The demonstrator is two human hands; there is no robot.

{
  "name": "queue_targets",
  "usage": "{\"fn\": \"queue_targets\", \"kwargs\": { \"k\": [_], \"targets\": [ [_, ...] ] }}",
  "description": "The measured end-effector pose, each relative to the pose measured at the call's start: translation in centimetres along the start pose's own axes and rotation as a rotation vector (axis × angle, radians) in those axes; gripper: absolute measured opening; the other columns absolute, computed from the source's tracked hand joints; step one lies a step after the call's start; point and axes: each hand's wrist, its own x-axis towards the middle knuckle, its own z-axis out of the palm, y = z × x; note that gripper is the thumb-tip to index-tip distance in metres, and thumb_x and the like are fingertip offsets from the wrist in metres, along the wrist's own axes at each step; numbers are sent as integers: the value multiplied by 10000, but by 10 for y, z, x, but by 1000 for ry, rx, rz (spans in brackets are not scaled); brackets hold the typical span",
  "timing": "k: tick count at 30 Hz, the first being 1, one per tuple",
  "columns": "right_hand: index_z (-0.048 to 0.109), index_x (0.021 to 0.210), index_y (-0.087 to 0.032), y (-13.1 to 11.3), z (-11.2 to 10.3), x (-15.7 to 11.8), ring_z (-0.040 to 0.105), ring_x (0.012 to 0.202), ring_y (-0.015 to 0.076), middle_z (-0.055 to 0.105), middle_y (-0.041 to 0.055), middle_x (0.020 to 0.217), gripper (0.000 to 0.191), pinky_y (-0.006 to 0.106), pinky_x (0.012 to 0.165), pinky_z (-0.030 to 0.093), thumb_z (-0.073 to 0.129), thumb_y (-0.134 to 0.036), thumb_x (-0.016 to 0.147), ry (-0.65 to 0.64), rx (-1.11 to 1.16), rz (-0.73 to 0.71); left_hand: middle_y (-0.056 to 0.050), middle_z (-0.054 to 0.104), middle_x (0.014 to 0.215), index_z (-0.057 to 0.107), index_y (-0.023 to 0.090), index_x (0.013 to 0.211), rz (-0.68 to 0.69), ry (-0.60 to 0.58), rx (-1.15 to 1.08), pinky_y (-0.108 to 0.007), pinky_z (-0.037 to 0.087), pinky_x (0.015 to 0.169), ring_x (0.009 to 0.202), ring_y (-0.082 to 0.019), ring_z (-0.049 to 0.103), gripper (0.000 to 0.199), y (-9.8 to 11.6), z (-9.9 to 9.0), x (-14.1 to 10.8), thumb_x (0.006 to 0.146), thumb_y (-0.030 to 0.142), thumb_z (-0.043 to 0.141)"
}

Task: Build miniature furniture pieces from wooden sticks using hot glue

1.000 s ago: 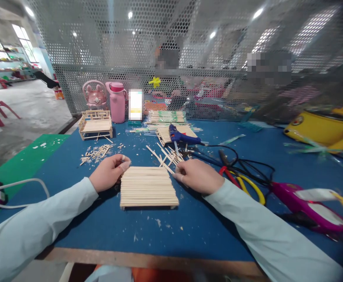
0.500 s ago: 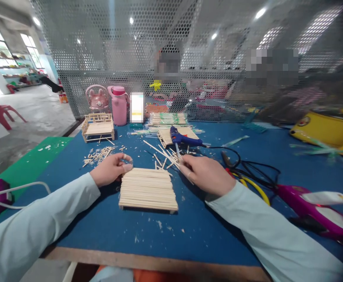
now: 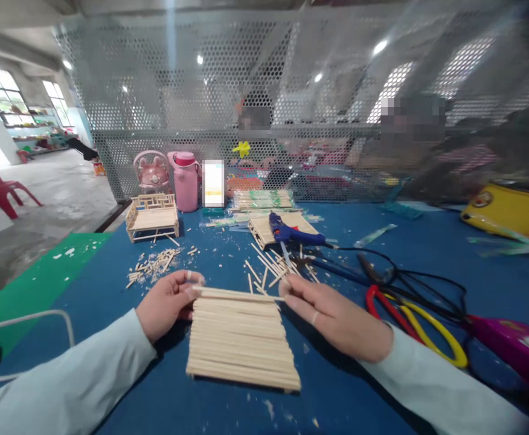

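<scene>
A panel of pale wooden sticks (image 3: 241, 344) laid side by side rests on the table in front of me. Along its far edge runs one thin wooden stick (image 3: 240, 294). My left hand (image 3: 169, 305) is closed at the stick's left end, beside the panel's far left corner. At the right end, my right hand (image 3: 337, 317) pinches the stick between thumb and fingers. Just beyond the panel lie loose sticks (image 3: 264, 269). A blue glue gun (image 3: 298, 234) leans on a second stick piece (image 3: 259, 231), its nozzle pointing down towards the loose sticks.
A small stick-built bench (image 3: 153, 219) stands at the far left, near short offcuts (image 3: 153, 264). Behind are a pink bottle (image 3: 185, 187) and bundled sticks (image 3: 264, 199). Red-and-yellow-handled pliers (image 3: 423, 329) and black cables lie right. Perforated metal mesh (image 3: 165, 109) closes the back.
My right hand has come from the loose sticks to the panel's far right corner, bringing a stick across the far edge. The left hand stays by the far left corner. The view has tilted up.
</scene>
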Motion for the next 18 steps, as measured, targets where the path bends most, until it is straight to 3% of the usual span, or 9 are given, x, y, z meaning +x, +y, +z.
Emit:
{"fn": "queue_targets", "kwargs": {
  "k": [4, 11, 14, 18],
  "targets": [
    [497, 727, -205, 0, 4, 0, 490, 625, 134, 536, -3, 667, 263, 258, 618, 385, 339, -342, 885, 10, 4, 17, 41, 574, 565, 519, 153, 788, -55, 9, -76, -154, 418, 455, 465, -54, 514, 373, -3, 1, -1, 577, 332, 769],
    [519, 692, -203, 5, 4, 0, 501, 603, 129, 538, -4, 639, 318, 246, 604, 388, 337, -373, 890, 19, 24, 29, -17, 627, 665, 536, 148, 864, -162, 129, -201, -155, 452, 452, 471, -62, 566, 85, 2, 4, -8, 809, 208, 558],
    [518, 674, -207, 5, 3, -1, 494, 581, 127, 535, -5, 617, 328, 248, 588, 385, 341, -377, 891, -13, 17, 32, -33, 637, 683, 551, 148, 888, -169, 154, -216, -171, 471, 464, 491, -79, 593, 90, 2, 6, -9, 841, 215, 512],
    [522, 675, -211, 4, 3, -2, 486, 568, 125, 533, -7, 609, 317, 251, 576, 379, 358, -381, 886, -37, 4, 22, -46, 659, 729, 561, 151, 882, -169, 167, -193, -182, 482, 484, 529, -94, 614, 167, 2, 5, -10, 789, 284, 599]
  ]
}}
